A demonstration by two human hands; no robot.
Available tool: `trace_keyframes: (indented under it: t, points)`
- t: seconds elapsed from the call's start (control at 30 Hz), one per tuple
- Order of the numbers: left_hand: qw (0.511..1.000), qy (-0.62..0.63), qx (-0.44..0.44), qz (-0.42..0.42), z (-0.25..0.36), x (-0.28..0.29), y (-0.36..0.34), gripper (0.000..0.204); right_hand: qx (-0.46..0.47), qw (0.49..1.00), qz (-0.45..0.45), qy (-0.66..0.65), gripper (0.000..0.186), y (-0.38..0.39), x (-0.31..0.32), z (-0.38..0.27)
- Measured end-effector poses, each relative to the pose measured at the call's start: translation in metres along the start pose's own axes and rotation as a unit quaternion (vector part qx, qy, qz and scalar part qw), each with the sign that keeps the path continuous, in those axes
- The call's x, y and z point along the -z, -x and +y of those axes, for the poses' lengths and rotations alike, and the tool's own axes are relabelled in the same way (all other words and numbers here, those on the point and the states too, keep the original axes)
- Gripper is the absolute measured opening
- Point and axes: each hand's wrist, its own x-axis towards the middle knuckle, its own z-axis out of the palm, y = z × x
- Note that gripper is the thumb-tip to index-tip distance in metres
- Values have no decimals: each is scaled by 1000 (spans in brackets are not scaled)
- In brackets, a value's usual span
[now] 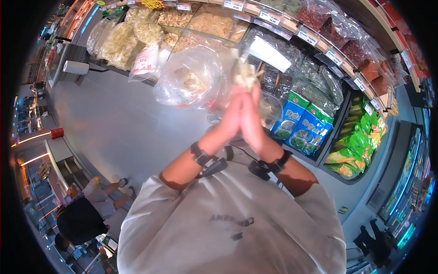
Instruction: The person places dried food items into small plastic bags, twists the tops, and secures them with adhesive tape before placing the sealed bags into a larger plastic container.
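My left hand (232,112) and my right hand (251,112) are pressed together in front of me, palms facing, blurred by motion. Pale dried food pieces (247,76) stick out past the fingertips, caught between both hands; their exact kind is unclear. Left of the hands, against the display edge, a large clear plastic bag (171,86) spreads out in a round shape. A small heap of similar pale pieces (194,80) shows in its middle.
Bins of dried goods (212,22) line the far side. Blue-and-green packets (301,122) and green packets (358,139) fill the right end. A white panel (269,54) lies over dark packages. A paper roll (76,67) is at left. Two people (82,219) (375,242) are behind me.
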Motion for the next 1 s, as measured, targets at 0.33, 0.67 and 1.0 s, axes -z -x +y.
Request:
trace_keyframes:
  t: [0.33,0.67,1.0]
  points:
    - [975,154,143,66,-146,-146,-28,36,-176,983,41,18,32,-20,155,7]
    - [971,-45,183,148,-180,-153,-38,35,-352,933,-60,-47,30,-64,207,48]
    - [941,-17,314,126,-153,-103,-68,46,-398,915,-61,-33,30,-111,191,113]
